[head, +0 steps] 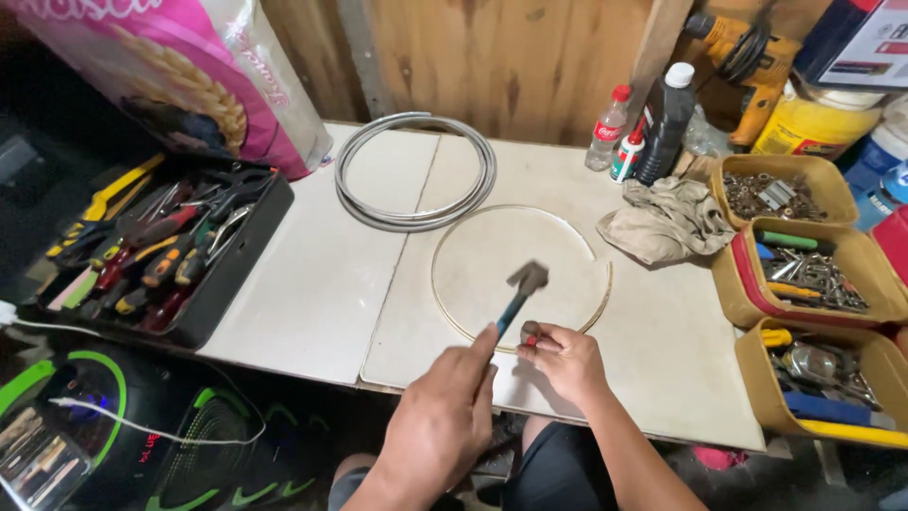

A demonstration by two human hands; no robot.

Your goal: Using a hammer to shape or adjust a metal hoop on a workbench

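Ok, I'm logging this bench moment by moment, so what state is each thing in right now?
left hand: closed round the hammer handle
hammer: raised over the table, head blurred
right hand: pinching a small part against the thin hoop
thin hoop: lying flat on the table
grey coil: coiled, lying flat
rag: crumpled
black bottle: upright, capped
tool tray: full of hand tools

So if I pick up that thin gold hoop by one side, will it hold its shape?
Probably not fully. The hoop is very thin for its span, so it would likely sag or wobble. It looks light. Its ends seem unjoined near the right hand, so it may spring open. The left hand holds a hammer.
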